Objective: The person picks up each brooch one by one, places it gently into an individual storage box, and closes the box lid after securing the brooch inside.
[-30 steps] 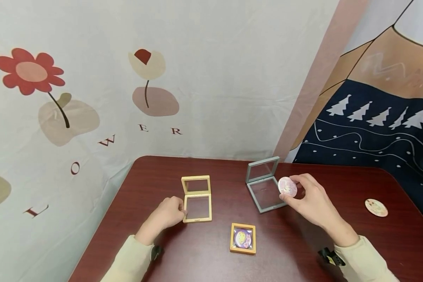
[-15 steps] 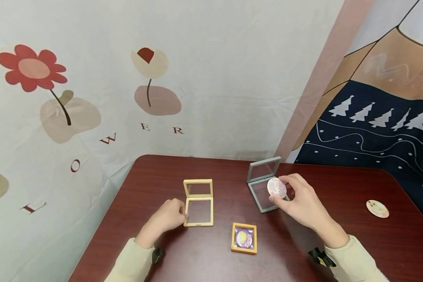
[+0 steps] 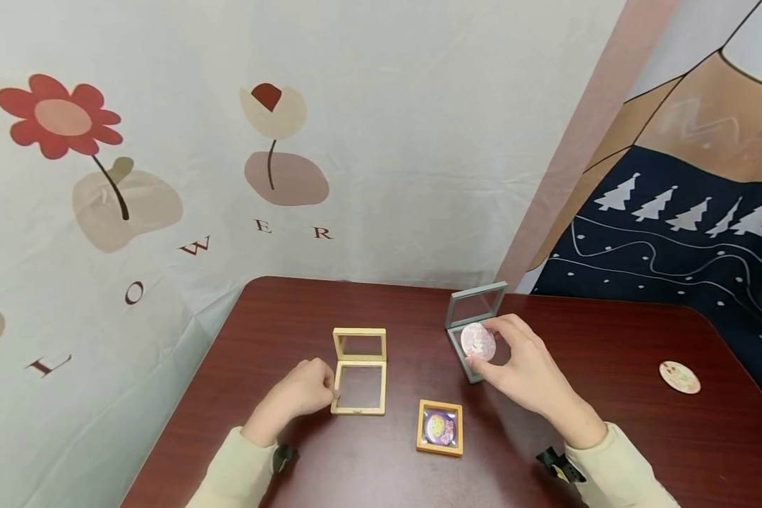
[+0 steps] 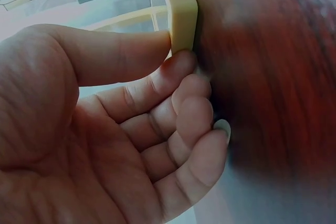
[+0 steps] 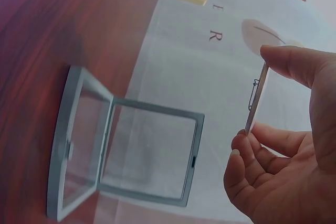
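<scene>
My right hand (image 3: 525, 367) pinches a round pink-and-white pin badge (image 3: 478, 342) by its edge, between thumb and fingers. In the right wrist view the badge (image 5: 256, 98) appears edge-on, a wire safety pin on its back. Held upright, it overlaps the grey-green display frame (image 3: 478, 290), whose lid stands raised on its hinge. Thumb and index finger of my left hand (image 3: 300, 388) pinch the near left corner of a pale yellow display frame (image 3: 359, 410), also with its lid up; the left wrist view shows its thick yellow rim (image 4: 182, 14) at the fingertips.
A smaller orange frame (image 3: 440, 451), closed over a purple badge (image 3: 440, 427), lies front and centre on the dark red table (image 3: 292, 310). Another round badge (image 3: 679, 377) lies far right. Behind the table hangs a printed cloth (image 3: 406, 141).
My right hand has carried the badge leftward, over the grey-green frame. The yellow frame has shifted slightly nearer to me, my left hand still at its corner.
</scene>
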`<state>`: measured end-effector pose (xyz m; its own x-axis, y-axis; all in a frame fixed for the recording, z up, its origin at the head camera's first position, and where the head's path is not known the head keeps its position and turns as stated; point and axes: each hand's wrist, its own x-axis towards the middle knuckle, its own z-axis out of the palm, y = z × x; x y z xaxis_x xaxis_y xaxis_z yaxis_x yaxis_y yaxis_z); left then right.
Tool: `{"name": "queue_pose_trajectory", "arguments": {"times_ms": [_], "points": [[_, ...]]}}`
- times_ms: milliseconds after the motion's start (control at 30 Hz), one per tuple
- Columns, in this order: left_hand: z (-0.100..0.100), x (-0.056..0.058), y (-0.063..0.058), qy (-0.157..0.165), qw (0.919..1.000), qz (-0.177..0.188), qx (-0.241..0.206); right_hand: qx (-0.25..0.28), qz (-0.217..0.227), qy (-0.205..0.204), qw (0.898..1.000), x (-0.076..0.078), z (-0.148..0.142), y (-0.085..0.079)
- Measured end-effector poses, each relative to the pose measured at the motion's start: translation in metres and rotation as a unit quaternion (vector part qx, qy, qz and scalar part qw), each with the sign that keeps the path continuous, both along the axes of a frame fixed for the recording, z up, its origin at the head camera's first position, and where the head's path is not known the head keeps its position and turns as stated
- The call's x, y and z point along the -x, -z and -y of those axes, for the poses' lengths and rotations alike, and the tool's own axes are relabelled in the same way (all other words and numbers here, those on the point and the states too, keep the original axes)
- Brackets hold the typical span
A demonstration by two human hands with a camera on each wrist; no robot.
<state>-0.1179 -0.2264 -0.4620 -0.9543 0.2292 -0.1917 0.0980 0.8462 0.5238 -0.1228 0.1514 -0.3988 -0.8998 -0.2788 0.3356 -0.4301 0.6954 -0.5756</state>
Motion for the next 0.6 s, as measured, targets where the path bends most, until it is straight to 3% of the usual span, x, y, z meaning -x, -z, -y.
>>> {"name": "queue_pose_trajectory", "arguments": {"times_ms": [33,133,600], "points": [[-0.004,-0.004,-0.009,-0.002,1.0,0.004,-0.001,0.001,0.0,-0.001,1.0,0.0,0.002,0.001],[-0.007,-0.008,-0.017,-0.003,1.0,0.008,0.003,0.004,0.0,-0.007,1.0,0.0,0.009,0.003],[-0.005,-0.011,-0.019,0.033,0.9991,0.025,-0.008,-0.002,0.006,-0.047,0.999,-0.011,0.046,0.008]]}}
